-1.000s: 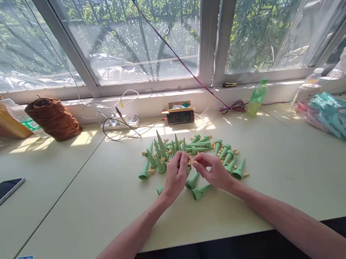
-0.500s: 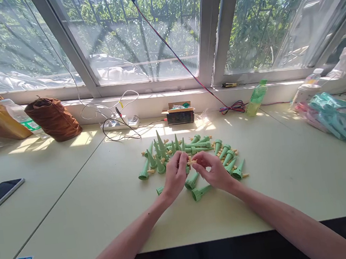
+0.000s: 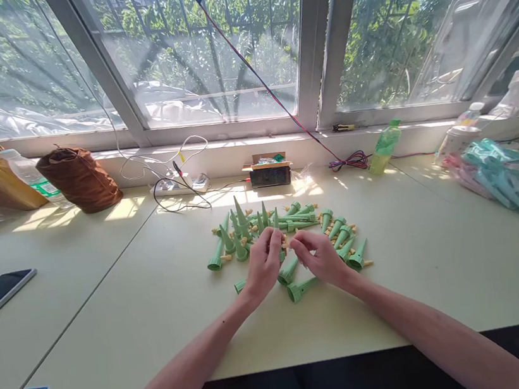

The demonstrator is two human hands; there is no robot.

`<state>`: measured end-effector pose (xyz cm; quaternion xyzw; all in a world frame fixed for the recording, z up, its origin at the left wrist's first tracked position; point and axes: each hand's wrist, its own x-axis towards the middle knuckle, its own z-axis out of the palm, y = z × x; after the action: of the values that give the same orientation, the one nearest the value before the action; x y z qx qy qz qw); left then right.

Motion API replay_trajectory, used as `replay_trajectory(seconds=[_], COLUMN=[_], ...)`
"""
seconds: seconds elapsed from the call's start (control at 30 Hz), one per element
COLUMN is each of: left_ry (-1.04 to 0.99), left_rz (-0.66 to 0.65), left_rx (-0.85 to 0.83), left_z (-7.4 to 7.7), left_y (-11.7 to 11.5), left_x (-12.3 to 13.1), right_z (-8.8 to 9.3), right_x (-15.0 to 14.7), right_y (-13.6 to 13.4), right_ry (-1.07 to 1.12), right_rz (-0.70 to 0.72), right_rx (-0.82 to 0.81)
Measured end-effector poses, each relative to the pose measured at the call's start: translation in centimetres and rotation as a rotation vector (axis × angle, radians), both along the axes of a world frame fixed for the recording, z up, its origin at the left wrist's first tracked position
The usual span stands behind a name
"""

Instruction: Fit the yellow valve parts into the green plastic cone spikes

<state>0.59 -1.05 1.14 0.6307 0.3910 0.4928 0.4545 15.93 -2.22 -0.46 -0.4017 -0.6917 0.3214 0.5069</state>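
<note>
My left hand [image 3: 264, 256] is closed around a green plant watering spike [image 3: 276, 219]; its tip pokes up above my fingers and most of its body is hidden. A small tan valve piece [image 3: 285, 243] juts from its side toward my right hand [image 3: 315, 252]. The thumb and forefinger of that hand are pinched together at the valve's outer end. Around both hands lie several more green spikes [image 3: 356, 257] with tan valves, some standing point up, such as the tall spike [image 3: 240, 215] behind my left hand.
At the back stand a small open box [image 3: 270, 174], a power strip [image 3: 177, 186] with cables and a green bottle [image 3: 386, 147]. A brown cloth bag [image 3: 80, 180] and a phone [image 3: 0, 295] are on the left. Plastic packages [image 3: 510, 177] lie to the right.
My right hand's fingers have closed into a tighter pinch and shifted slightly at the tan valve. My left hand keeps its hold on the spike, nearly still.
</note>
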Motion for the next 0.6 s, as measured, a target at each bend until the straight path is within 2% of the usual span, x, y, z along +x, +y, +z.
replay_trajectory(seconds=[0.23, 0.6], left_ry=[0.000, 0.022], left_rz=[0.014, 0.009], left_rx=[-0.003, 0.015], left_z=[-0.07, -0.01], left_y=[0.11, 0.01], left_x=[-0.06, 0.02], right_z=[0.17, 0.05], right_x=[-0.03, 0.12], right_y=[-0.08, -0.02], right_ry=[0.024, -0.040], right_rz=[0.070, 0.056], right_rx=[-0.008, -0.034])
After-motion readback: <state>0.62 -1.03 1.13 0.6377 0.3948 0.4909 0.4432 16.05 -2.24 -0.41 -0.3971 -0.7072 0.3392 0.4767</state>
